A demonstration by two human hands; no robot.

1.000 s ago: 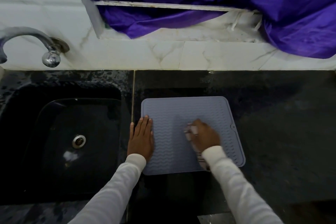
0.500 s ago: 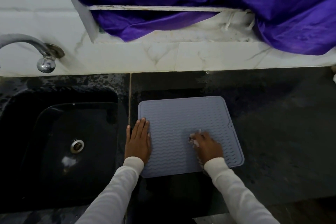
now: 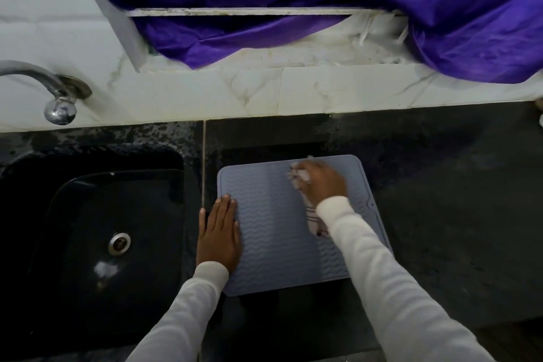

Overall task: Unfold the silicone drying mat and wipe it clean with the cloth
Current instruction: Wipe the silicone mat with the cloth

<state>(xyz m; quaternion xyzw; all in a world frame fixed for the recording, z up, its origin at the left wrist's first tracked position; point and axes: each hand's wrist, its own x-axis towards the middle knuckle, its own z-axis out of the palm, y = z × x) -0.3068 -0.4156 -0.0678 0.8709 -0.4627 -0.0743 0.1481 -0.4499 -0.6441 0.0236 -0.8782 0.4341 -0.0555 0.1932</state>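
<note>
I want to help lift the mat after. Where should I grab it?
Probably the right edge of the mat, near its small hanging tab, coming from the right. It lies flat, that edge is bare, the left hand presses the left edge, and the right hand rubs the cloth near the far edge.

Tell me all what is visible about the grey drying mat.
The drying mat is a grey-blue rectangle with rounded corners, a raised rim and wavy ridges, looking like silicone. It lies unfolded and flat on the dark counter, right of the sink. The left hand rests flat on its left edge; the right hand presses a cloth near its far edge.
</note>
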